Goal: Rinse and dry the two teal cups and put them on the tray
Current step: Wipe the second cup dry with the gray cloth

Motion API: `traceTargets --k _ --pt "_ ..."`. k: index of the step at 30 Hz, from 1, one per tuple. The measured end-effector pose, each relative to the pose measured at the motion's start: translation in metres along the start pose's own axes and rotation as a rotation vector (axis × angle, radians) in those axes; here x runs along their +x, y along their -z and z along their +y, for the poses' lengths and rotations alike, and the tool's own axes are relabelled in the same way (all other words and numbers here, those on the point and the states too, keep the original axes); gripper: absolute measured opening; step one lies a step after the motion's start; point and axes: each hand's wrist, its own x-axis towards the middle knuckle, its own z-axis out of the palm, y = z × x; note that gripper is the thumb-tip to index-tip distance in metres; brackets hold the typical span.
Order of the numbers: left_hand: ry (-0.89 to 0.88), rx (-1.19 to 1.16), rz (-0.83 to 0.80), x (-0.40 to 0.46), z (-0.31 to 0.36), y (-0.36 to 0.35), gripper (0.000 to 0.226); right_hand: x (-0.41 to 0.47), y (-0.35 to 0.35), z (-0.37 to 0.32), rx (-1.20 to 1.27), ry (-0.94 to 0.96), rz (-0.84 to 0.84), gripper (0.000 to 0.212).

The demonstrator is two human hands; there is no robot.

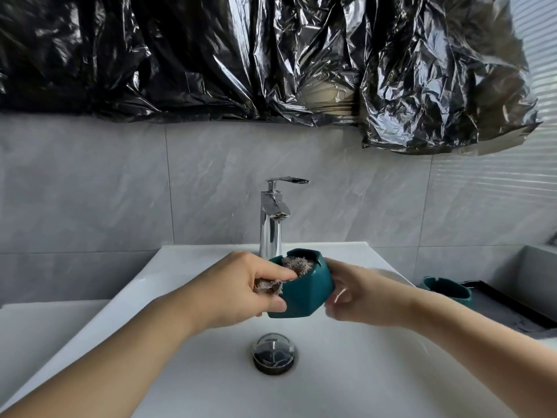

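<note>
1. Left hand (241, 286) is pinching a fuzzy grey-brown cloth (294, 264) between thumb and fingers. Part of the cloth is stuffed down inside a cup, and a bit sticks out by the knuckles.
2. Right hand (361, 292) is wrapped around the 3 o'clock side of that same cup, fingers curled under it, a little motion-blurred.
3. The cup in question is a faceted dark teal ceramic cup with notches in the rim (304, 289), held up in the air between both hands, tilted a bit, above the white rectangular ceramic basin (346, 372).
4. Straight down at 6 o'clock from the cup there's the round chrome drain plug (273, 352) in the basin floor.
5. At 12 o'clock behind the cup stands the tall chrome single-lever faucet (272, 218), no water visible coming out.
6. The second teal cup (446, 288) sits out at 3 o'clock on a flat black-rimmed rectangular tray with a grey liner (512, 309), partly hidden behind the right forearm.
7. Up top, crinkly black plastic sheeting (211, 55) covers the wall above the grey marbled tiles (105, 191).
</note>
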Motion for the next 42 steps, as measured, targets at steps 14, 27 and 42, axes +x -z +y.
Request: traceTargets --k 14,27,42 --pt "-0.009 -0.061 -0.121 0.006 -0.002 -0.010 0.054 0.001 0.014 0.021 -0.571 0.578 0.422 0.054" --pt "0.144 -0.076 -0.170 0.007 0.011 -0.028 0.034 0.004 0.005 0.021 -0.838 0.635 0.433 0.052" --pt "0.101 0.048 -0.191 0.013 -0.002 -0.019 0.062 0.004 0.010 0.022 -0.958 0.674 0.580 0.055"
